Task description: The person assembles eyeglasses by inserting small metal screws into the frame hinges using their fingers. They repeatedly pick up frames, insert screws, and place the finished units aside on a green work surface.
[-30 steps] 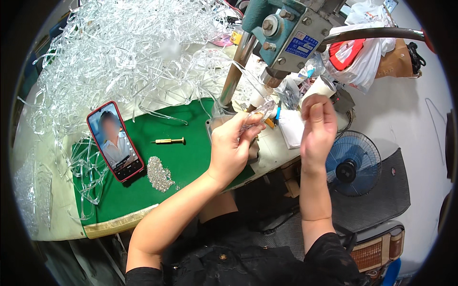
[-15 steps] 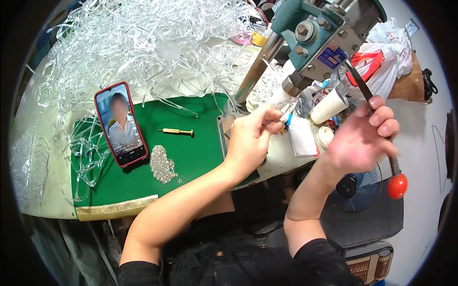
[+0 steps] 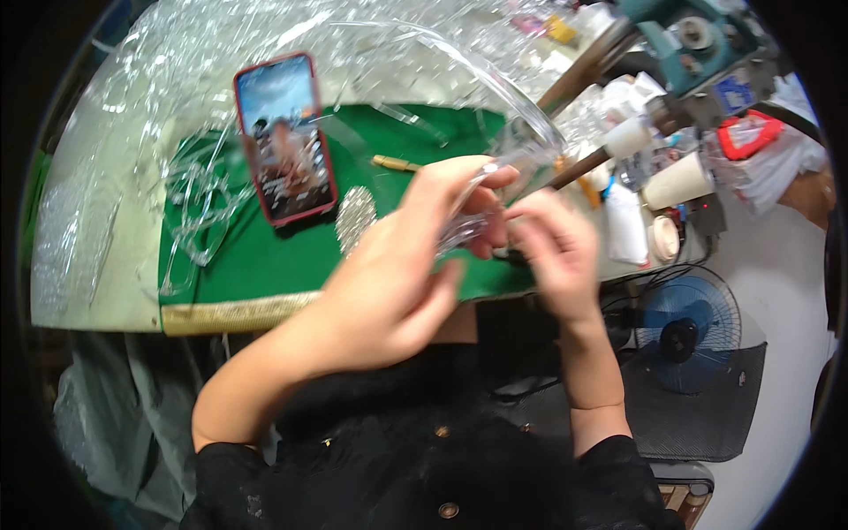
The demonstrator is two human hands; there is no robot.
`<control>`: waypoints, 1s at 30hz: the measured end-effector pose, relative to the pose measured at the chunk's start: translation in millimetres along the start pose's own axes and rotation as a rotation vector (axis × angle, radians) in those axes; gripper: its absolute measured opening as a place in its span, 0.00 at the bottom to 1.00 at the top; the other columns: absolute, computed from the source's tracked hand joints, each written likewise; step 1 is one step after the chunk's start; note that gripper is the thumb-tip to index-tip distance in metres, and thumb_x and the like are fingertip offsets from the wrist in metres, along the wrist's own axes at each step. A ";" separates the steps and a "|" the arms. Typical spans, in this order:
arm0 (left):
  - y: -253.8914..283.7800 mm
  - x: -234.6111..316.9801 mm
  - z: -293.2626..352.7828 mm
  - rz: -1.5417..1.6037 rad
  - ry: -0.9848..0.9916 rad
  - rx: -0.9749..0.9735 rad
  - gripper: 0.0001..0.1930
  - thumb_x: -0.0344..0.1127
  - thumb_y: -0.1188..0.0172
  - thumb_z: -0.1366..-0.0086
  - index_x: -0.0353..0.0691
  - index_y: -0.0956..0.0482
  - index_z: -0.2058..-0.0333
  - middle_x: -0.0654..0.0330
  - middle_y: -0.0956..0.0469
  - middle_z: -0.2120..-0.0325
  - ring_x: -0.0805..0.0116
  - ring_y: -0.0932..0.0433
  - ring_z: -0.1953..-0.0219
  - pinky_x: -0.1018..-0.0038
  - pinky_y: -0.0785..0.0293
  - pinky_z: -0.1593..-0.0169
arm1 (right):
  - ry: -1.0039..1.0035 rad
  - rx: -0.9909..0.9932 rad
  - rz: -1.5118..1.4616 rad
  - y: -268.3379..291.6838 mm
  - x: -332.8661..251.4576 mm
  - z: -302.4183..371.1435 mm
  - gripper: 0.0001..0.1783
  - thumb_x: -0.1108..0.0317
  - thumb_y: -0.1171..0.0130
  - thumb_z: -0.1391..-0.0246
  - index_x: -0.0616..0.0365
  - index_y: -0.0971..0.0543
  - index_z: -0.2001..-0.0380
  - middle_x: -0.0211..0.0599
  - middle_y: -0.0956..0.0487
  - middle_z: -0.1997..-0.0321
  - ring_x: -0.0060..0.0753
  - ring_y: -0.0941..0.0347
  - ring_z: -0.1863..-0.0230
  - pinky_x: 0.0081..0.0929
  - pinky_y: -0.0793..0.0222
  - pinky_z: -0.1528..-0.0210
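My left hand point(image 3: 402, 269) is closed around a clear plastic eyeglass frame point(image 3: 464, 225), and a long transparent arm of it arches up over the table. Just right of it, my right hand point(image 3: 561, 252) has its fingers bent together by the frame; motion blurs them, and what they pinch is hidden. Under my left hand lies a green mat point(image 3: 256, 265) with a heap of small shiny metal pieces point(image 3: 356, 216), partly covered. A brass-coloured screwdriver point(image 3: 395, 163) lies beyond the heap.
A phone in a red case point(image 3: 287, 141) stands on the mat. Tangled clear frames point(image 3: 203, 57) pile up behind. At the right are a green press point(image 3: 693, 40), a white cup point(image 3: 676, 183) and a white packet point(image 3: 627, 225). A fan point(image 3: 680, 340) stands below the table edge.
My right hand has let go of the press lever and come left to my left hand. My left hand has brought the clear frame away from the press, nearer to me. The view has shifted right.
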State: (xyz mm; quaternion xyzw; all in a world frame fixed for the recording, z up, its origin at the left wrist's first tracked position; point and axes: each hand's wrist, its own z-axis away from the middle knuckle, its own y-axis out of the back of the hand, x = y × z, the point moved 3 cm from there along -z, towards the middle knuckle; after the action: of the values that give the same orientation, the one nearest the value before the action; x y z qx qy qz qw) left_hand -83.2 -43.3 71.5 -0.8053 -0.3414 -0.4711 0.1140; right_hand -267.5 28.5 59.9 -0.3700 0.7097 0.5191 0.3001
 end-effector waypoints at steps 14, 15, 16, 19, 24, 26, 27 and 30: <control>109.0 21.6 162.1 0.222 0.243 0.790 0.29 0.52 0.41 0.39 0.35 0.35 0.49 0.49 0.29 0.55 0.54 0.30 0.47 0.56 0.32 0.42 | 0.161 -0.101 0.326 -82.5 22.6 5.6 0.09 0.80 0.38 0.56 0.62 0.22 0.68 0.39 0.26 0.70 0.40 0.28 0.68 0.30 0.32 0.66; 101.5 16.1 163.8 0.519 0.216 0.717 0.25 0.53 0.42 0.38 0.35 0.33 0.57 0.48 0.27 0.64 0.53 0.26 0.54 0.56 0.29 0.46 | 0.152 -0.104 0.324 -83.3 22.1 5.0 0.09 0.81 0.38 0.55 0.62 0.22 0.68 0.39 0.26 0.70 0.40 0.28 0.68 0.30 0.32 0.66; 98.1 17.1 163.7 0.587 0.286 0.609 0.23 0.55 0.45 0.37 0.37 0.34 0.67 0.46 0.25 0.73 0.50 0.21 0.63 0.55 0.27 0.48 | 0.144 -0.107 0.322 -84.0 21.8 4.3 0.09 0.81 0.39 0.55 0.63 0.22 0.68 0.39 0.26 0.70 0.40 0.28 0.68 0.30 0.32 0.66; 79.6 29.5 145.9 0.633 0.352 0.533 0.24 0.55 0.48 0.35 0.43 0.39 0.81 0.48 0.26 0.87 0.47 0.20 0.77 0.50 0.28 0.47 | 0.169 -0.124 0.335 -87.4 23.1 0.9 0.09 0.83 0.41 0.54 0.63 0.23 0.68 0.40 0.27 0.69 0.41 0.28 0.67 0.31 0.32 0.65; 75.4 38.0 136.2 0.625 0.282 0.490 0.14 0.42 0.44 0.40 0.41 0.36 0.77 0.57 0.31 0.87 0.61 0.28 0.80 0.49 0.29 0.45 | 0.176 -0.174 0.357 -88.9 20.1 1.1 0.07 0.83 0.41 0.54 0.63 0.24 0.69 0.40 0.28 0.69 0.41 0.29 0.66 0.32 0.33 0.65; 72.5 38.3 135.6 0.563 0.252 0.482 0.09 0.33 0.43 0.45 0.39 0.35 0.70 0.59 0.32 0.81 0.66 0.31 0.76 0.51 0.29 0.45 | 0.177 -0.182 0.361 -89.2 19.8 1.2 0.07 0.82 0.41 0.54 0.63 0.24 0.69 0.40 0.28 0.70 0.41 0.30 0.67 0.32 0.33 0.65; 67.6 39.5 134.3 0.451 0.284 0.527 0.10 0.32 0.44 0.45 0.39 0.35 0.68 0.58 0.31 0.79 0.65 0.30 0.74 0.52 0.29 0.45 | 0.176 -0.186 0.358 -89.4 20.3 1.0 0.07 0.82 0.40 0.55 0.63 0.24 0.70 0.40 0.28 0.70 0.41 0.30 0.67 0.32 0.33 0.65; 58.4 41.0 132.5 0.113 0.227 0.503 0.10 0.28 0.48 0.35 0.35 0.35 0.57 0.50 0.26 0.71 0.61 0.25 0.66 0.56 0.29 0.48 | 0.188 -0.209 0.361 -89.5 19.5 -1.6 0.07 0.80 0.39 0.55 0.63 0.25 0.71 0.39 0.29 0.71 0.41 0.30 0.68 0.32 0.34 0.66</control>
State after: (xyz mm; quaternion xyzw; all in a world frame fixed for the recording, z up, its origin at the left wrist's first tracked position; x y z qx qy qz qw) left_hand 58.6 -1.5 43.6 -0.7115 -0.3870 -0.4517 0.3741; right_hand -203.3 6.1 -1.5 -0.3129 0.7316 0.5982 0.0952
